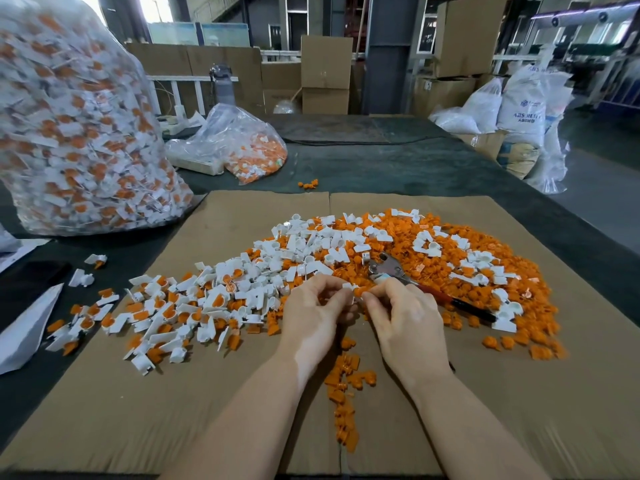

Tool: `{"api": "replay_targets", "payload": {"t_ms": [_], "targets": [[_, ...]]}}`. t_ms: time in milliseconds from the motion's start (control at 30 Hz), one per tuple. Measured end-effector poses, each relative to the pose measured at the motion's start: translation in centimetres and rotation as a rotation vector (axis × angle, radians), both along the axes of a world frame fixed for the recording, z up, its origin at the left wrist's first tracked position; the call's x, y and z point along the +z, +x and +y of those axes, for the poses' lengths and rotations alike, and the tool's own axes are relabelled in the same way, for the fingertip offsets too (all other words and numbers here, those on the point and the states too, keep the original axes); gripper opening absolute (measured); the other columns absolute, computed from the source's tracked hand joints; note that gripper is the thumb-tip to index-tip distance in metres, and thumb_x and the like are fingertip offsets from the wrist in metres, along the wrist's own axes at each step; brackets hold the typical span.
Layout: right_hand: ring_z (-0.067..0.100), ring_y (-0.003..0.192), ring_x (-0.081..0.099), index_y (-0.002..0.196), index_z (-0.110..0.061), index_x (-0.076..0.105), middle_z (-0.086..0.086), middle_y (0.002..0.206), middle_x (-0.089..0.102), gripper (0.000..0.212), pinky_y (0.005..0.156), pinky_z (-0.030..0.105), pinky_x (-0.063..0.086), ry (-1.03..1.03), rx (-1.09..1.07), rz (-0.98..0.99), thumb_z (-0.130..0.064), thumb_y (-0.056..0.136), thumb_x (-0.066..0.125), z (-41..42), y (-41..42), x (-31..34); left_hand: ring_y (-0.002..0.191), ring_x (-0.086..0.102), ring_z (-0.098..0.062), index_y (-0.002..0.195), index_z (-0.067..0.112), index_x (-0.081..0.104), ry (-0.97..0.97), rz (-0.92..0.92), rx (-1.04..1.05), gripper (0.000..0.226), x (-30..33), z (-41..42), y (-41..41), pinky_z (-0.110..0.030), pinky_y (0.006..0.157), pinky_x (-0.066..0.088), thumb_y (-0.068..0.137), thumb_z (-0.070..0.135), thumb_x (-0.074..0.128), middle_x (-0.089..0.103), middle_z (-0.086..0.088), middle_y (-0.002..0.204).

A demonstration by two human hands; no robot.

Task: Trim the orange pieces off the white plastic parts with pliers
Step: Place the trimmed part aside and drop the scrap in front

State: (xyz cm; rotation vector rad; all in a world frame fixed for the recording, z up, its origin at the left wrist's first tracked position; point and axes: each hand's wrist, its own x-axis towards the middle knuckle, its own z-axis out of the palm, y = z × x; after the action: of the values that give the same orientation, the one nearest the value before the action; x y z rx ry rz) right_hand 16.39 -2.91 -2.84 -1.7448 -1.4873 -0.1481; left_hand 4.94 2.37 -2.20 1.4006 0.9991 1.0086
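Note:
My left hand (pixel 317 311) and my right hand (pixel 398 313) meet at the middle of the cardboard sheet (pixel 104 410). Together they pinch one small part (pixel 353 291), white on the left side and orange on the right. The pliers (pixel 391 270), with a red and black handle, lie on the pile just behind my right hand; neither hand holds them. A heap of white parts with orange pieces (pixel 207 303) spreads to the left. Loose orange pieces (pixel 485 271) and bare white parts cover the right side.
A big clear bag of parts (pixel 69 133) stands at the left, a smaller bag (pixel 242 147) behind the cardboard. A trail of orange pieces (pixel 346 386) lies between my forearms. Cardboard boxes and white sacks (pixel 519 109) stand beyond the dark table.

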Motion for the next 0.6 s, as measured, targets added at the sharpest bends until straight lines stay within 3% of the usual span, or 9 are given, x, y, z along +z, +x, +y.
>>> {"api": "replay_targets", "payload": {"t_ms": [167, 367, 600], "targets": [[0.019, 0.058, 0.052, 0.068, -0.009, 0.058, 0.000, 0.060, 0.057, 0.018, 0.068, 0.036, 0.041, 0.025, -0.013, -0.072, -0.010, 0.081, 0.070, 0.07, -0.30, 0.04, 0.061, 0.066, -0.011, 0.090, 0.006, 0.066, 0.025, 0.022, -0.025, 0.006, 0.11, -0.31, -0.13, -0.016, 0.057, 0.051, 0.090, 0.009, 0.060, 0.070, -0.011, 0.075], [0.023, 0.058, 0.054, 0.066, -0.008, 0.056, 0.003, 0.059, 0.056, 0.020, 0.068, 0.039, 0.042, 0.018, 0.014, -0.070, -0.008, 0.081, 0.069, 0.13, -0.23, -0.16, 0.067, 0.068, -0.013, 0.089, 0.013, 0.067, 0.165, 0.176, -0.015, 0.006, -0.16, -0.24, -0.05, -0.024, 0.066, 0.057, 0.090, 0.013, 0.061, 0.070, -0.003, 0.076], [0.005, 0.073, 0.049, 0.086, -0.015, 0.068, -0.014, 0.070, 0.054, 0.006, 0.070, 0.028, 0.044, 0.065, 0.120, 0.073, -0.019, 0.082, 0.069, -0.28, -0.05, 0.21, 0.063, 0.066, -0.013, 0.090, 0.011, 0.065, -0.008, -0.042, 0.004, 0.009, -0.05, 0.01, -0.16, -0.024, 0.063, 0.057, 0.093, 0.011, 0.056, 0.068, -0.010, 0.077]]}}
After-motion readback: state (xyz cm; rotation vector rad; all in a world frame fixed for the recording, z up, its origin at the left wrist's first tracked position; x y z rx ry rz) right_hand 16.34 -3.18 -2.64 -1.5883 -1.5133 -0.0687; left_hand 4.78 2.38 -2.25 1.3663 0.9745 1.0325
